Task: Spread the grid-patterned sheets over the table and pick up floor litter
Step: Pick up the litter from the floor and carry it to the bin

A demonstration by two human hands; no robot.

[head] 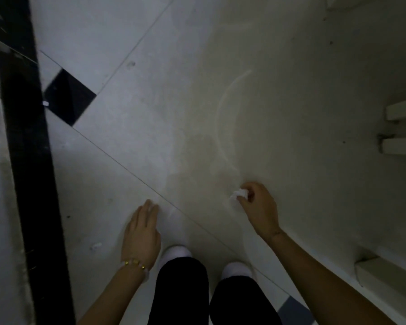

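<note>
I look straight down at a pale tiled floor (197, 102). My right hand (260, 207) is low over the floor with its fingers closed on a small crumpled white scrap of paper (239, 194). My left hand (142, 233) hangs flat, fingers together and extended, palm down, holding nothing; a beaded bracelet is on its wrist. A small white scrap (96, 246) lies on the floor left of my left hand, and a tiny white bit (45, 103) lies by the black tile. No grid-patterned sheet and no table are in view.
A black strip (26, 160) runs down the left side next to a pale wall. A black diamond tile (69, 97) sits in the floor. White shelf or furniture edges (401, 127) stand at the right. My feet in white socks (176, 252) are at the bottom.
</note>
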